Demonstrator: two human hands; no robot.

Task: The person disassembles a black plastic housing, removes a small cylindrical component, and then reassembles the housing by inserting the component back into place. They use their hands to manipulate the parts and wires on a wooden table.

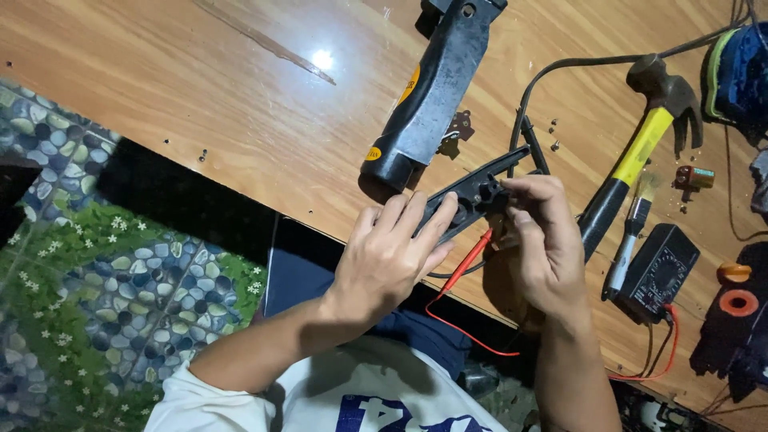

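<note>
- Your left hand [384, 256] sits at frame centre, fingers laid flat along the near end of a long black plastic housing strip [472, 192], steadying it just above the wooden tabletop [200, 80].
- Your right hand [544, 240] is closed in a pinch on the strip's middle, thumb and fingertips at a small black fitting; what sits under the fingertips is hidden.
- A red-tipped test probe [472, 256] with its red lead lies just below the strip, between your hands, untouched.
- My read: you're mid-step, working a part on the strip. The next move calls for a steady left-hand brace and fine right-hand fingertip control.
- Upper centre: a big black tool body with yellow oval labels [432, 88], untouched.
- Right side: a yellow-handled claw hammer [640, 152], a black analog multimeter [660, 272] and a small soldering iron [628, 248], all well apart from your hands.
</note>
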